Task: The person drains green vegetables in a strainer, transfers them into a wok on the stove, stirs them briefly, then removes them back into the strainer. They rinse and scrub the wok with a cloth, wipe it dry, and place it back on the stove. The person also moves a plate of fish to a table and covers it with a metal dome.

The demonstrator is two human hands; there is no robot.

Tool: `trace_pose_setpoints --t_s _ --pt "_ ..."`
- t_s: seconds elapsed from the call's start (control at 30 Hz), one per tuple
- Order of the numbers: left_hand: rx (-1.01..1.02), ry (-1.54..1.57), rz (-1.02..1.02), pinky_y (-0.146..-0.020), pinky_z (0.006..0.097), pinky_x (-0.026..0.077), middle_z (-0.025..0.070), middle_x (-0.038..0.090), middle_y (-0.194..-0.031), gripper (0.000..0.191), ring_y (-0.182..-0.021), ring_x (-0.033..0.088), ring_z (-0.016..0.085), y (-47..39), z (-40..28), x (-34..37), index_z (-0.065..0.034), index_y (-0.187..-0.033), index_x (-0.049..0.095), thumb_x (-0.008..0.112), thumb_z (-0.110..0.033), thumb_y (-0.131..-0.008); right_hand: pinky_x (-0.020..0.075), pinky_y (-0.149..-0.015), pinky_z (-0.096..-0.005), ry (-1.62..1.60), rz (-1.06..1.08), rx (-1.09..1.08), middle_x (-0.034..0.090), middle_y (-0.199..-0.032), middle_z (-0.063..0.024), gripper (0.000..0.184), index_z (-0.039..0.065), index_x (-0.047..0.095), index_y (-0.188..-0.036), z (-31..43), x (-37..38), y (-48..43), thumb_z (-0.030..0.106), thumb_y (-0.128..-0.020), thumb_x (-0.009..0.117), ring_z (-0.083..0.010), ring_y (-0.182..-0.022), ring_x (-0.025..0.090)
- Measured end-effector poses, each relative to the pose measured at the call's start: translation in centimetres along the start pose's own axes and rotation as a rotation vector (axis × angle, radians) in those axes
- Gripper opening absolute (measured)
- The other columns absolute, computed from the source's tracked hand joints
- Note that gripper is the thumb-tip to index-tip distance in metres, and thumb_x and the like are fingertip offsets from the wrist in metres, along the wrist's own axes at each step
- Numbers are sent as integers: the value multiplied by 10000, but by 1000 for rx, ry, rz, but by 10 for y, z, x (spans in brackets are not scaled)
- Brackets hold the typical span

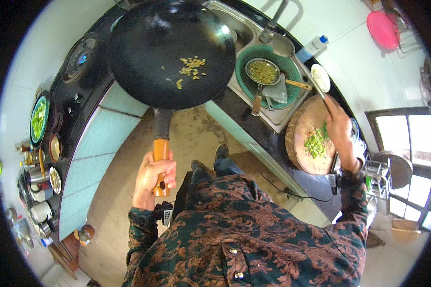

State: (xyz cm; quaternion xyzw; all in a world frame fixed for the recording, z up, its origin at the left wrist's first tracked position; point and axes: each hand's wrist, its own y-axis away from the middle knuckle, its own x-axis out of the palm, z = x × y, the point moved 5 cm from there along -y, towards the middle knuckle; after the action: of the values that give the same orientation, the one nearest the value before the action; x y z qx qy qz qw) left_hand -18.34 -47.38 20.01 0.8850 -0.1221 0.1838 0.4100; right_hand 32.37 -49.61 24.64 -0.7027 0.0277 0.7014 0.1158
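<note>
My left hand (155,174) is closed around the wooden handle of a large black wok (147,57), held over the floor between two counters. A small scatter of pale yellowish bits (193,66) lies in the wok. At the right, my right hand (339,131) grips the handle of a metal ladle (283,46), whose head is over the sink edge by the faucet. Beneath and beside that hand, a round wooden chopping block (298,140) carries chopped green and red pieces (314,143). A strainer (262,71) full of small greenish-yellow bits rests on a green colander (241,68).
The sink (233,21) holds the colander. A white bottle with a blue cap (312,48) and a white dish (321,77) stand along the wall. On the left counter are a gas burner (79,59), a bowl of green leaves (39,116) and a brown bowl (55,147). A cable (294,194) crosses the right counter.
</note>
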Motion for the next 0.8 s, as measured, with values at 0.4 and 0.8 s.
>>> trace_pose_setpoints --t_s 0.4,0.8 --pt "-30 0 167 -413 293 400 44 484 -621 212 -455 469 121 -6 11 2 -45 -896 455 628 10 -785 322 -350 -189 -532 799 140 538 -596 3 439 65 586 -1274 105 -136 -85 130 -842 615 -42 -420 442" --pt "-38 45 238 -419 304 417 48 487 -626 208 -472 491 133 5 20 -3 -38 -876 455 634 9 -781 322 -296 -215 -293 864 112 521 -555 -27 400 27 575 -1267 154 -189 -108 91 -873 554 -59 -341 425"
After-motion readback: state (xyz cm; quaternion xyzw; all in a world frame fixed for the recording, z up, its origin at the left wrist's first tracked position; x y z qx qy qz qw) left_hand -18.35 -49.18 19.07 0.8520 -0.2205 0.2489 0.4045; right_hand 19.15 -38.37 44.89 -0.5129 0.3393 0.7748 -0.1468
